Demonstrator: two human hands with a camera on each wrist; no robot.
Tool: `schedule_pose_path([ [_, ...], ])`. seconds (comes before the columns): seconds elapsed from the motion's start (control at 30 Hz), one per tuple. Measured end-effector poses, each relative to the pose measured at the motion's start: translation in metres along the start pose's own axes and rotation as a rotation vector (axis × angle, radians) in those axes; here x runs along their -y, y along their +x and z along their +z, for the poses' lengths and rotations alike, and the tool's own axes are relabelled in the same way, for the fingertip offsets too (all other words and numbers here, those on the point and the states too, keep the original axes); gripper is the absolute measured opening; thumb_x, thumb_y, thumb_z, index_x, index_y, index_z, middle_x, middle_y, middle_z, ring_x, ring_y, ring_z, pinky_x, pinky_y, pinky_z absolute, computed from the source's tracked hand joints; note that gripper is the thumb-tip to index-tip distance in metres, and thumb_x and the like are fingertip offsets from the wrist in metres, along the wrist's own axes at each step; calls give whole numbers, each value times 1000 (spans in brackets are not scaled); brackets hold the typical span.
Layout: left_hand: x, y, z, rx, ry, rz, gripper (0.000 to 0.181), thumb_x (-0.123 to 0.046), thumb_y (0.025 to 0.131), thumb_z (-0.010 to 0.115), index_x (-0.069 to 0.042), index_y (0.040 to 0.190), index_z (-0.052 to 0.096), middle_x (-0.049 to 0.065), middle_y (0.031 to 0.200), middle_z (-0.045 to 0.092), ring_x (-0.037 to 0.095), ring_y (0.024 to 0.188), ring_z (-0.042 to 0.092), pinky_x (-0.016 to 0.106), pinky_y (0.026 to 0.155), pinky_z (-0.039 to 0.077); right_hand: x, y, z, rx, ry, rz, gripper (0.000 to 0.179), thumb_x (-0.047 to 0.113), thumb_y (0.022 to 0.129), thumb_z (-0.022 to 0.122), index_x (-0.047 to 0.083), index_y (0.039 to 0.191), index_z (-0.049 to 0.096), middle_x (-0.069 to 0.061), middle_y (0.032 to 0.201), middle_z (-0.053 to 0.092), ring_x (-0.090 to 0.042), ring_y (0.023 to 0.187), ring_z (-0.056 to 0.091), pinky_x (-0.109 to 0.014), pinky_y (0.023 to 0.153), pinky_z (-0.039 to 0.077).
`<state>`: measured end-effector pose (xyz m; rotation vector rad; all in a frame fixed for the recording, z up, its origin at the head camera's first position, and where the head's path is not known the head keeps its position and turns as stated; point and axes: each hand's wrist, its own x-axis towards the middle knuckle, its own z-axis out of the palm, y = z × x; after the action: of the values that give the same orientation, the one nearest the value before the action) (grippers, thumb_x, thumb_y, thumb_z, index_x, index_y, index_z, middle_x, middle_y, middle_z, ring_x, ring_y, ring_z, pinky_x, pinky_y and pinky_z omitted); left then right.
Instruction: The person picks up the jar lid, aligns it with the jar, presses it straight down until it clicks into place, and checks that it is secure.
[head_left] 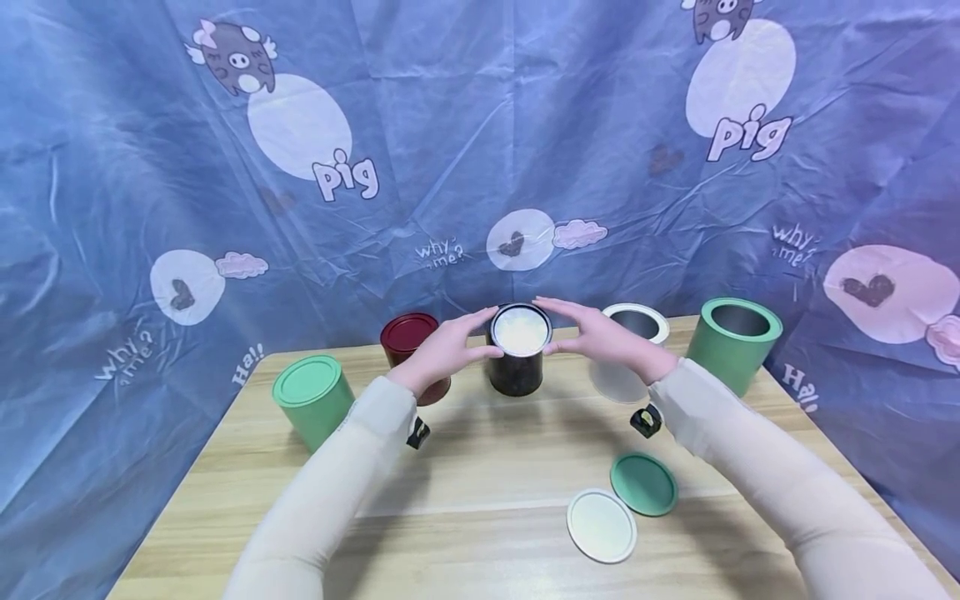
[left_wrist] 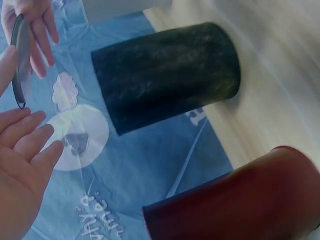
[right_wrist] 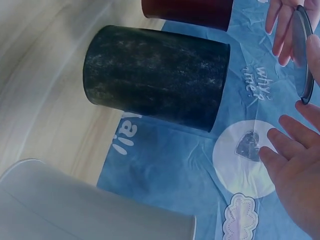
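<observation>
Between both hands is a round lid [head_left: 522, 331] with a black rim and a pale, shiny face. My left hand [head_left: 444, 348] holds its left side with thumb and finger spread along the rim. On the opposite side my right hand [head_left: 604, 337] grips the rim likewise. Below it stands an upright black can [head_left: 516, 379]; both wrist views show a gap between the can [left_wrist: 167, 77] and the lid [left_wrist: 21, 60]. The other fingers of my right hand [right_wrist: 300, 185] are extended. Whether the can's top is open is hidden by the lid.
A dark red can [head_left: 408, 333] and a lidded green can [head_left: 309, 400] stand left. At right are an open white can [head_left: 618, 382] and an open green can [head_left: 723, 354]. A green lid [head_left: 643, 484] and a white lid [head_left: 602, 526] lie on the wooden table [head_left: 465, 533].
</observation>
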<state>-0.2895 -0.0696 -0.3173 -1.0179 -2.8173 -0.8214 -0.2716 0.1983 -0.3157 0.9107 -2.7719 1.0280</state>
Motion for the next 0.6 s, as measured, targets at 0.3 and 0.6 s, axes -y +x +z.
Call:
schedule_pose_path([
  [0.3,7,19,-11,16,-17,-10,71,-34,88,71,-9,147,41,8,149,46,24,139,42,40,115,33,-6,20,-4,-21,-43,23,78,23,81,77,6,147,39,-19,152,38,-38,141,33,-54,114,30],
  [0.6,16,30,-10,48,-32,-39,70,-33,89,70,-11,148,40,8,149,45,24,139,40,40,116,32,-14,31,-4,2,-36,70,77,25,83,76,6,148,38,-21,151,38,-39,141,33,-54,115,28],
])
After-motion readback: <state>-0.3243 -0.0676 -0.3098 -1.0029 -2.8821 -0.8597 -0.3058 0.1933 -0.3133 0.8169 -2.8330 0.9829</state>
